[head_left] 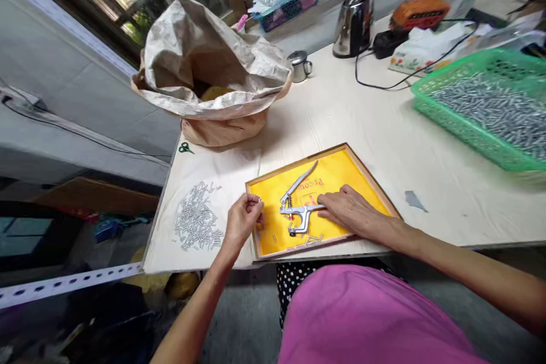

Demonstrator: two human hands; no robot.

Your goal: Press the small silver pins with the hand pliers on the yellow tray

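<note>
- Head view: clasped pliers (302, 210) by one end in right grip (352, 210), over yellow tray (336, 168).
- Pinched tiny silvery piece (259, 200) in left grip (242, 216), at tray's left edge.
- Saw metal pins (197, 219) heaped farther left on worktop (324, 108), filled green basket (458, 124) far right.

On the desk (375, 119), 1 tray (358, 173) lies at the near edge, with pliers (303, 213) over its middle and loose pieces (314, 239) in its near part. Left of the tray is 1 pile of pieces (197, 217); behind that, scissors (185, 148), then 1 sack (222, 111). Just right of the sack stands 1 cup (300, 66); farther right, 1 kettle (353, 21). At far right, 1 basket (464, 131) holds more pieces (495, 111).
</note>
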